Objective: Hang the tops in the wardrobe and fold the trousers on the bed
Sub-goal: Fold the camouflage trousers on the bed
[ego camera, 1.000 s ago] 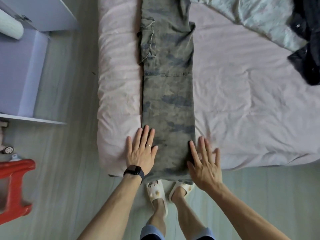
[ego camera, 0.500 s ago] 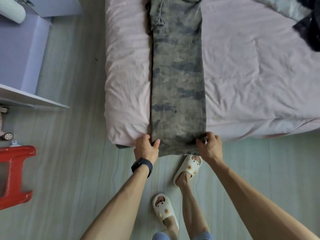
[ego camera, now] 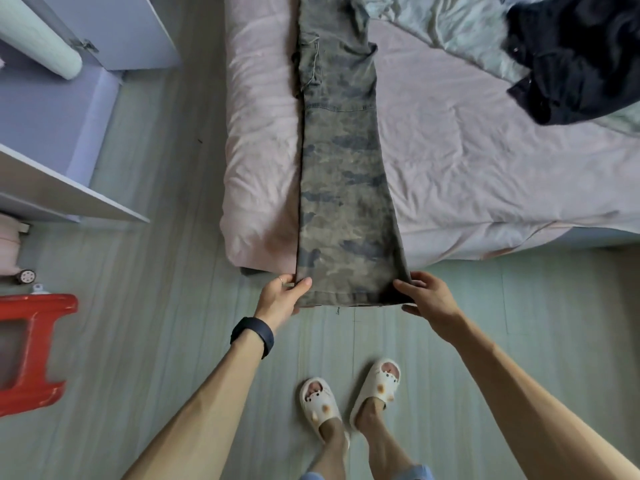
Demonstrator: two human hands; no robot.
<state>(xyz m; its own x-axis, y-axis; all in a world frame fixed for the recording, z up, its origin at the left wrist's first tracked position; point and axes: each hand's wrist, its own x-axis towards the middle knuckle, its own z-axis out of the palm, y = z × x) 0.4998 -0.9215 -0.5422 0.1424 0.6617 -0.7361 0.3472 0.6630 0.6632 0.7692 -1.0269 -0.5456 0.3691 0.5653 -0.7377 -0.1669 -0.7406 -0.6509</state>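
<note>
Camouflage trousers (ego camera: 343,174) are seen in the head view laid lengthwise on the pink-sheeted bed (ego camera: 467,150), legs stacked, with the hem drawn out past the bed's edge over the floor (ego camera: 173,306). The hem's left corner is pinched between thumb and curled fingers of the left hand (ego camera: 282,296), and its right corner is pinched likewise by the right hand (ego camera: 426,294). For a clean fold, both corners should be kept level and the cloth taut, then carried toward the waistband with the side edges matched before being laid down. Compared with a second ago, the flat, spread-fingered smoothing has been given up for this grip, and since half a second ago the hem has been pulled clear of the mattress and the feet set further back.
</note>
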